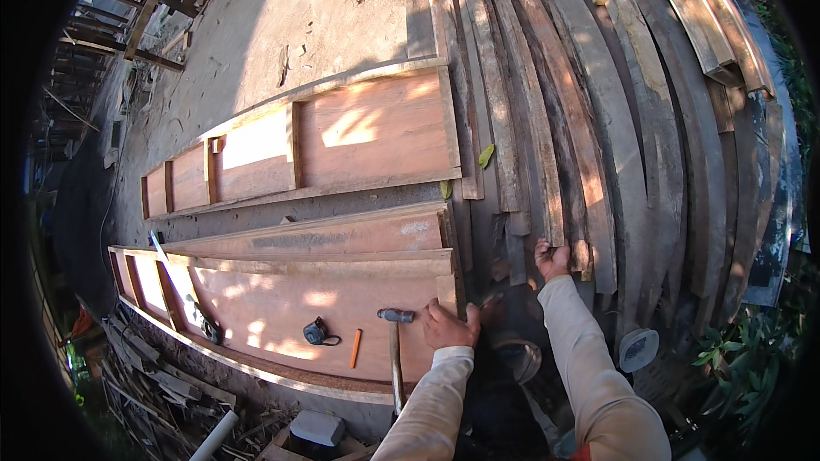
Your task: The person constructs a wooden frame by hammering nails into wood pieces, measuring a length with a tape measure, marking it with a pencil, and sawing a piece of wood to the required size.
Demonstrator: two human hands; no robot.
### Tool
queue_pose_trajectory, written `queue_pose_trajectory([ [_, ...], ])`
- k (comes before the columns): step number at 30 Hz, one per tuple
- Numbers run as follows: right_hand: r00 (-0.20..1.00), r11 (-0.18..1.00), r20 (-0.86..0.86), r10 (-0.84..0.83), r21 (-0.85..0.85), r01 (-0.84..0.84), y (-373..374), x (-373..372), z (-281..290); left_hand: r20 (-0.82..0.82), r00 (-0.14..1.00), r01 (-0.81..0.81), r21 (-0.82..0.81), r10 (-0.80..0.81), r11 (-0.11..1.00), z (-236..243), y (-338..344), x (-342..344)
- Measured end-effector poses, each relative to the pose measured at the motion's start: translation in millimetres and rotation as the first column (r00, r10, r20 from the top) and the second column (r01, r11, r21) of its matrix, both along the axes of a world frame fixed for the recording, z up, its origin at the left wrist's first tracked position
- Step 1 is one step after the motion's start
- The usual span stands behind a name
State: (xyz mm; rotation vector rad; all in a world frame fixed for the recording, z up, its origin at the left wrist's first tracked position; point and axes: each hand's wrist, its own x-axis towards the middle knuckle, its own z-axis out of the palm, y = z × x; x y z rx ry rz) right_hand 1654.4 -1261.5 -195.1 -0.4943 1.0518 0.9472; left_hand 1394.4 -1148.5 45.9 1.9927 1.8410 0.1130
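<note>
Weathered grey plank (pixel 557 205) in the stack of long boards (pixel 649 119), end pinched by the right hand (pixel 552 259) at about 1 o'clock from the left hand; fingers curled tight over the plank's sawn end, thumb side toward the neighbouring board. Left hand (pixel 448 324) pressed flat-ish on the right corner of the reddish plywood panel with timber frame (pixel 282 307), fingers narrow, holding nothing as far as can be told. Steel-headed hammer with wooden handle (pixel 395 350) just beside at 9 o'clock, orange pencil (pixel 355 347) and black tape measure (pixel 318 332) further that way. Second framed panel (pixel 325 149) at 11 o'clock, concrete floor (pixel 325 8) open beyond at 12. Stack edges crowding tight on the right.
</note>
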Motion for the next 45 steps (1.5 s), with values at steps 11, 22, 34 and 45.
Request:
queue_pose_trajectory([
  [11,0.906,0.889,-0.007,-0.422,-0.197,0.413,26,-24,-47,0.014,0.999,0.038,0.004,-0.038,0.999,-15,0,4],
  [22,0.798,0.807,0.228,0.558,-0.372,-0.458,65,-80,-84,0.014,1.0,0.024,-0.117,-0.023,0.993,-34,4,23],
  [34,-0.094,-0.043,0.035,0.995,-0.698,-0.715,87,-137,-218,0.046,0.994,0.104,0.003,-0.104,0.995,-89,0,26],
  [45,-0.289,-0.271,-0.161,0.944,-0.878,-0.395,83,-178,-264,0.131,0.989,0.083,-0.124,-0.067,0.989,-115,-5,35],
])
